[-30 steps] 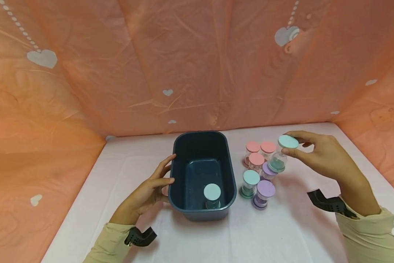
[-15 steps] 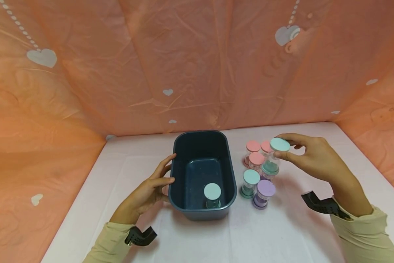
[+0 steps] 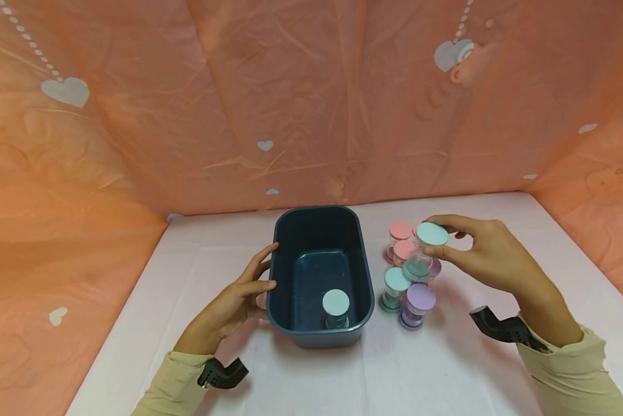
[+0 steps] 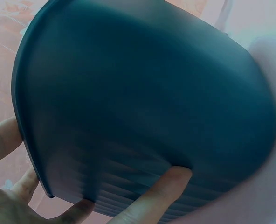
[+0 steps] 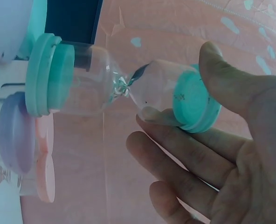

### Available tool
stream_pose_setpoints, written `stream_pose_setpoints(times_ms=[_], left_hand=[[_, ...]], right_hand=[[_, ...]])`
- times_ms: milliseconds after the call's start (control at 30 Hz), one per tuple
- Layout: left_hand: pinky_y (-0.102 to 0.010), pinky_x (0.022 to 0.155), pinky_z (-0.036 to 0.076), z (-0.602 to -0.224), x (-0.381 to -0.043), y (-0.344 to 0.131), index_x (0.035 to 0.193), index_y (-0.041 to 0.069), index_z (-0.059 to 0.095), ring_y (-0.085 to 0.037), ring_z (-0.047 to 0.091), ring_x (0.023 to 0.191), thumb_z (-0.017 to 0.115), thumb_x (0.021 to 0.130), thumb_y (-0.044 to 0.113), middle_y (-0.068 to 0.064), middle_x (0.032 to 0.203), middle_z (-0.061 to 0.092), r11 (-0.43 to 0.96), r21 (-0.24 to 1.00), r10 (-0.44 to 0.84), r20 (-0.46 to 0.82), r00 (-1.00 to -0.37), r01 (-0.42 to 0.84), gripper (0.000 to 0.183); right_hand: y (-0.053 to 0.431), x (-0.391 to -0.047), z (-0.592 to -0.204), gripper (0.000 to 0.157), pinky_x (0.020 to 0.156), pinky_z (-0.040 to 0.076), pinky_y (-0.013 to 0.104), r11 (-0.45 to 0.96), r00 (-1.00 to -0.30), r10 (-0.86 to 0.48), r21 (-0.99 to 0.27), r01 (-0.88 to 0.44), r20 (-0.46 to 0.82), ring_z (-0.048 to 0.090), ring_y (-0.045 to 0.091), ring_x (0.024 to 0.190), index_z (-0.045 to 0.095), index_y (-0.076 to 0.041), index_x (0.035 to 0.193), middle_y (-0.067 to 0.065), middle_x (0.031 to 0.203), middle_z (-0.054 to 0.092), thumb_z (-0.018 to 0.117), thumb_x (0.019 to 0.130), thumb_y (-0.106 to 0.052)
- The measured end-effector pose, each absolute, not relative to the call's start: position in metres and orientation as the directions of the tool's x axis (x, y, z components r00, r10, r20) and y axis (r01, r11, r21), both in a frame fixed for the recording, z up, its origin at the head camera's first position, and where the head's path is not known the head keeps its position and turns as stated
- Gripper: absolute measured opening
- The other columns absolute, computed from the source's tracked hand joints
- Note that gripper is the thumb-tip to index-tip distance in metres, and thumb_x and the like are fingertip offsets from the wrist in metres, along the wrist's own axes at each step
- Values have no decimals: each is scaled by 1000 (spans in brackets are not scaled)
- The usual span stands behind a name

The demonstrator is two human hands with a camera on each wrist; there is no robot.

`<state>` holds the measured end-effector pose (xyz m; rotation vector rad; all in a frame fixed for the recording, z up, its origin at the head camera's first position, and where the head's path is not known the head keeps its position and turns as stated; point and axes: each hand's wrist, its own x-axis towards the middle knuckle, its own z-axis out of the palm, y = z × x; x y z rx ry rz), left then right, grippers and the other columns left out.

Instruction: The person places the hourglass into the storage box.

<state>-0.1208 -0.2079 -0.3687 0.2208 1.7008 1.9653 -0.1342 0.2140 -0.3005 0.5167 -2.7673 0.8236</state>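
My right hand (image 3: 490, 254) pinches a mint-capped sand timer (image 3: 432, 234) by its top end, thumb on one side and fingers on the other. In the right wrist view the timer's clear waist (image 5: 124, 86) shows, with mint sand at the lower cap. It hangs over a cluster of standing timers, overlapping a purple one (image 3: 435, 268) and a pink one behind. My left hand (image 3: 238, 300) lies against the left side of a dark blue bin (image 3: 319, 341), fingers extended; the left wrist view shows a fingertip (image 4: 180, 175) on its wall. Inside the bin's near end stands another mint timer (image 3: 336, 303).
Right of the bin stand a mint timer (image 3: 396, 280), a purple timer (image 3: 420, 297) in front, and pink timers (image 3: 399, 231) behind, all close together. A pale cloth (image 3: 394, 375) covers the table. Orange sheeting (image 3: 311, 104) with hearts rises at the back and sides.
My right hand has carried the mint sand timer left and slightly nearer, from the cluster's right edge to over its middle. The left hand and bin have stayed put.
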Motion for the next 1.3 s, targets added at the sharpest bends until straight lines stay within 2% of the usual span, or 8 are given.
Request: stream_pose_setpoints(times_ms=[67, 200, 333, 567, 800, 967, 1133, 1300], left_hand=[[-52, 81, 56, -368, -121, -208, 157, 40, 12, -45, 13, 148, 47, 101, 14, -5, 165, -5, -67, 958, 482, -214, -850, -280, 71], [-53, 82, 56, -368, -120, -208, 157, 40, 12, -44, 13, 148, 46, 101, 14, -5, 165, -4, -69, 958, 480, -214, -851, -280, 70], [-54, 83, 56, -368, -121, -208, 157, 39, 12, -44, 13, 148, 46, 101, 14, -5, 165, -4, -73, 955, 484, -217, -848, -286, 71], [-55, 83, 55, -368, -120, -208, 157, 39, 11, -44, 12, 148, 46, 101, 14, -5, 165, -5, -79, 955, 484, -215, -848, -287, 71], [-55, 84, 55, -369, -121, -206, 157, 39, 12, -44, 11, 149, 47, 101, 14, -5, 165, -5, -74, 955, 480, -217, -850, -286, 71], [-55, 82, 56, -368, -120, -207, 158, 38, 12, -45, 12, 148, 47, 101, 14, -6, 165, -6, -76, 957, 481, -213, -851, -282, 71], [-56, 82, 56, -368, -120, -208, 158, 38, 12, -45, 12, 148, 47, 101, 14, -6, 165, -5, -77, 956, 481, -213, -851, -283, 71], [-57, 84, 55, -368, -121, -208, 158, 38, 12, -46, 11, 149, 46, 101, 14, -6, 165, -6, -74, 956, 482, -216, -849, -285, 70]], right_hand=[[211, -134, -300, 31, 76, 44, 28, 781, -915, -272, -488, -391, 297, 58, 14, 96, 68, -42, 115, -11, 98, 71, 76, 85, -44], [206, -134, -301, 32, 79, 45, 33, 769, -911, -293, -495, -405, 289, 58, 15, 98, 67, -41, 117, -8, 99, 71, 75, 86, -44], [201, -134, -301, 35, 73, 46, 36, 767, -916, -316, -500, -401, 248, 60, 24, 99, 67, -35, 121, -2, 100, 73, 73, 88, -42], [191, -133, -301, 40, 71, 47, 34, 758, -913, -337, -508, -409, 231, 60, 25, 99, 67, -34, 124, -2, 101, 74, 76, 85, -43], [177, -133, -292, 41, 68, 48, 31, 723, -888, -366, -516, -460, 278, 61, 20, 96, 68, -34, 122, -4, 101, 73, 76, 85, -47], [167, -134, -281, 43, 68, 50, 28, 693, -852, -388, -498, -522, 353, 61, 14, 87, 68, -29, 123, -5, 101, 73, 79, 83, -42], [155, -132, -271, 46, 74, 52, 29, 674, -844, -379, -512, -533, 380, 61, 8, 90, 69, -30, 122, -11, 104, 73, 82, 80, -41], [140, -133, -270, 47, 75, 51, 26, 628, -826, -406, -537, -563, 392, 60, 5, 87, 69, -30, 120, -14, 100, 72, 85, 77, -38]])
